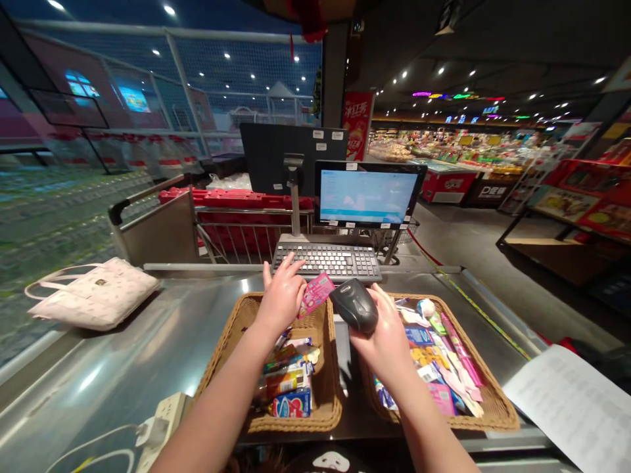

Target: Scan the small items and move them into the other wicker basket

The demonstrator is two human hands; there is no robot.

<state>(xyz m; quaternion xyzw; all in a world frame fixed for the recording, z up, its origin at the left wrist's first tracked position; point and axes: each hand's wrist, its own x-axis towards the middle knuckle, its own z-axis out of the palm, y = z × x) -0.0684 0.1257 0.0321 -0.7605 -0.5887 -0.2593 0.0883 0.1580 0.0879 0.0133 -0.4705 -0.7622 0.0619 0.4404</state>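
Note:
My left hand (280, 295) holds a flat pink packet (316, 294) with a barcode patch, pinched at its edge. Its other fingers stretch over the near left side of the black keyboard (348, 261); whether they touch the keys I cannot tell. Wrapped around a black barcode scanner (355, 306) is my right hand (384, 338), the scanner's head close to the packet's right edge. Below my left hand a wicker basket (296, 426) contains several small packaged goods, including a blue-and-red box (292, 404). A second wicker basket (507, 414), filled with colourful small items, lies under my right forearm.
Behind the keyboard stand a lit monitor (367, 196) and a second screen's back (276, 157). A pale pink bag (98, 295) rests on the metal counter (182, 315) at left. Near me are a power strip (170, 414) with cables and, at right, white paper (572, 401).

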